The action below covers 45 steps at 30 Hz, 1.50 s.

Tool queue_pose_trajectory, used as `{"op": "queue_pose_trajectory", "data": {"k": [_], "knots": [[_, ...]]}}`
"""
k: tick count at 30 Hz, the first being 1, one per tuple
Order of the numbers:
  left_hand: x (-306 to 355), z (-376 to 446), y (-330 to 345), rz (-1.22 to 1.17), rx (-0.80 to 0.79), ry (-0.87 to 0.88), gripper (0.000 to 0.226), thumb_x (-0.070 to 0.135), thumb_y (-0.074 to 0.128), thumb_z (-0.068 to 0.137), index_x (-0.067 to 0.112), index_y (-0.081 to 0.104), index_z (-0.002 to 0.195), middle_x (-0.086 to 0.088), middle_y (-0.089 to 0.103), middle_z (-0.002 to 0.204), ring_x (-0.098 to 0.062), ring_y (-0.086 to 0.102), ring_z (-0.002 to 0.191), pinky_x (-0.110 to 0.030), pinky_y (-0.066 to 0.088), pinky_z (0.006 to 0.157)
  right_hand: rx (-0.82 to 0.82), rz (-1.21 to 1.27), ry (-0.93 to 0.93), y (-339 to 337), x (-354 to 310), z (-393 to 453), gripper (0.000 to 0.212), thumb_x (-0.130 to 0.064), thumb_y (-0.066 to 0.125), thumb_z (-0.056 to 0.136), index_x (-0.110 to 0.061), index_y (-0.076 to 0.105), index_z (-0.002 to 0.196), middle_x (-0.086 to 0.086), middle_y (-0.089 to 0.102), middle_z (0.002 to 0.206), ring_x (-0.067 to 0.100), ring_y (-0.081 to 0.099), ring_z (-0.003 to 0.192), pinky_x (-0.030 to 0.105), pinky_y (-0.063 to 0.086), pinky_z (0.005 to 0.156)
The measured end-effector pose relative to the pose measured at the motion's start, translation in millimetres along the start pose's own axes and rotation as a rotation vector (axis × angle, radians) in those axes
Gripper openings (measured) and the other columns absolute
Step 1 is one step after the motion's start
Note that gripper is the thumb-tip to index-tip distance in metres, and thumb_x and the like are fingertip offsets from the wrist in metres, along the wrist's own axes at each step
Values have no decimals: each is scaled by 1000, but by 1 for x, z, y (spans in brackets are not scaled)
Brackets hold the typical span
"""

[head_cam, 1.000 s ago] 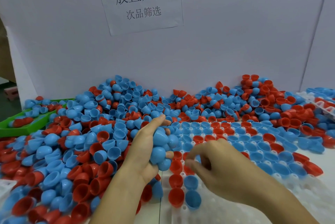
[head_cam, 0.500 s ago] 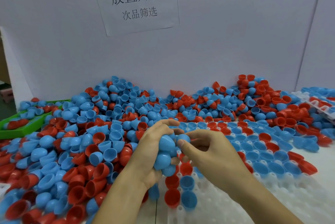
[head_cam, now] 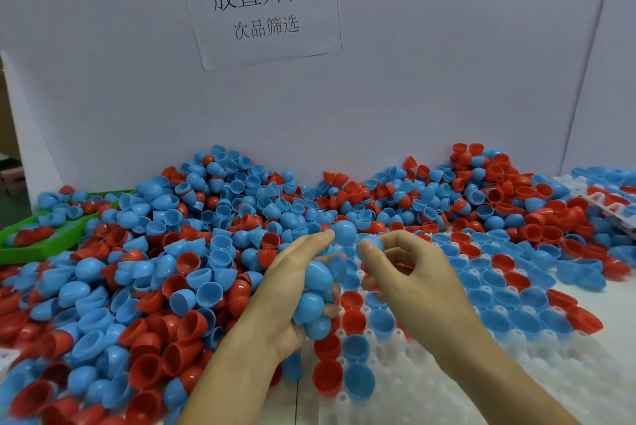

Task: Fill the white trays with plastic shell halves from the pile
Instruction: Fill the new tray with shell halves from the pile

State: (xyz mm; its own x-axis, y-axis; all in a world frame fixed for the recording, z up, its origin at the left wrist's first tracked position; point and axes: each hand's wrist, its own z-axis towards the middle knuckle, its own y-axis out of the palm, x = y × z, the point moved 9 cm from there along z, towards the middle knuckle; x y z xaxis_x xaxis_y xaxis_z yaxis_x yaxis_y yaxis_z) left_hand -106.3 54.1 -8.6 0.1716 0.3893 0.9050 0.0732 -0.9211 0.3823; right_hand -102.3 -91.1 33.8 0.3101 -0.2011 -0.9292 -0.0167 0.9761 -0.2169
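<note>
To the left of the white tray (head_cam: 447, 386) the pile (head_cam: 155, 252) of red and blue shell halves covers the bench. The left hand (head_cam: 292, 287) holds a stack of blue halves (head_cam: 315, 297) over the tray's left edge. The right hand (head_cam: 409, 280) pinches one blue half (head_cam: 373, 243) (just beside the stack's top). I judge this is the feeding step; next, this half must go down, open side up, into an empty cup of the tray.
</note>
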Motion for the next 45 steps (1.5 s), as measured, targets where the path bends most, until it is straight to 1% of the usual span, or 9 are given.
{"op": "queue_pose_trajectory", "data": {"k": [4, 15, 22, 25, 28, 31, 35, 40, 45], "knots": [[3, -3, 5, 14, -41, 14, 61, 40, 78, 65, 7, 65, 115, -7, 69, 76, -14, 52, 47, -21, 39, 37, 64, -27, -20, -7, 0, 2, 21, -43, 62, 91, -24, 64, 83, -6, 70, 74, 10, 68, 70, 25, 59, 63], [1, -1, 10, 64, -116, 49, 43, 43, 76, 77, 10, 70, 104, -7, 63, 72, -14, 50, 49, -22, 39, 38, -15, -299, -273, 9, -17, -6, 13, -34, 73, 84, -35, 64, 76, -12, 61, 78, 4, 58, 80, 15, 48, 70], [2, -2, 9, 54, -158, 36, 40, 43, 72, 83, 8, 68, 102, -5, 53, 66, -13, 46, 48, -22, 38, 37, -48, -196, -341, 4, -28, -3, 36, -50, 42, 94, -33, 69, 78, -16, 64, 81, 3, 62, 86, 19, 51, 71], [5, -7, 16, 81, -237, 49, 24, 41, 71, 84, 18, 74, 81, -3, 53, 63, -12, 45, 47, -21, 37, 38, 28, -210, -344, -12, -29, 3, 12, -34, 59, 92, -42, 65, 87, -20, 66, 80, 2, 63, 85, 17, 53, 71], [8, -13, 27, 191, -329, 99, 23, 41, 65, 88, 21, 78, 89, 0, 56, 63, -11, 44, 49, -20, 36, 39, -107, -229, -288, -7, -23, 3, 19, -27, 72, 84, -42, 68, 95, -22, 65, 84, 5, 64, 80, 19, 54, 66], [6, -12, 26, 258, -321, 99, 38, 40, 65, 88, 5, 71, 100, -3, 51, 62, -13, 42, 50, -21, 36, 40, -140, -265, -308, -4, -25, 1, 28, -18, 75, 81, -44, 69, 89, -19, 64, 84, 6, 61, 78, 15, 50, 65], [5, -12, 26, 300, -345, 95, 28, 38, 64, 92, 11, 70, 87, -7, 42, 66, -14, 38, 50, -21, 35, 40, -128, -365, -376, -5, -32, 1, 17, -14, 77, 81, -30, 74, 80, -12, 62, 75, 9, 58, 77, 20, 50, 64], [14, 0, -2, 210, -52, 146, 31, 41, 71, 85, 10, 75, 88, -5, 58, 78, -14, 45, 48, -21, 37, 38, -340, -628, -259, -7, -24, -2, 16, -27, 75, 85, -24, 67, 71, 0, 61, 70, 17, 55, 66, 36, 54, 63], [18, 5, -33, -1, 197, 169, 23, 29, 63, 95, 7, 69, 88, -6, 57, 72, -14, 47, 46, -22, 37, 37, -637, -933, -54, 4, -2, -24, 14, -39, 73, 85, -38, 65, 74, -16, 58, 73, 6, 57, 66, 22, 48, 55]]}}
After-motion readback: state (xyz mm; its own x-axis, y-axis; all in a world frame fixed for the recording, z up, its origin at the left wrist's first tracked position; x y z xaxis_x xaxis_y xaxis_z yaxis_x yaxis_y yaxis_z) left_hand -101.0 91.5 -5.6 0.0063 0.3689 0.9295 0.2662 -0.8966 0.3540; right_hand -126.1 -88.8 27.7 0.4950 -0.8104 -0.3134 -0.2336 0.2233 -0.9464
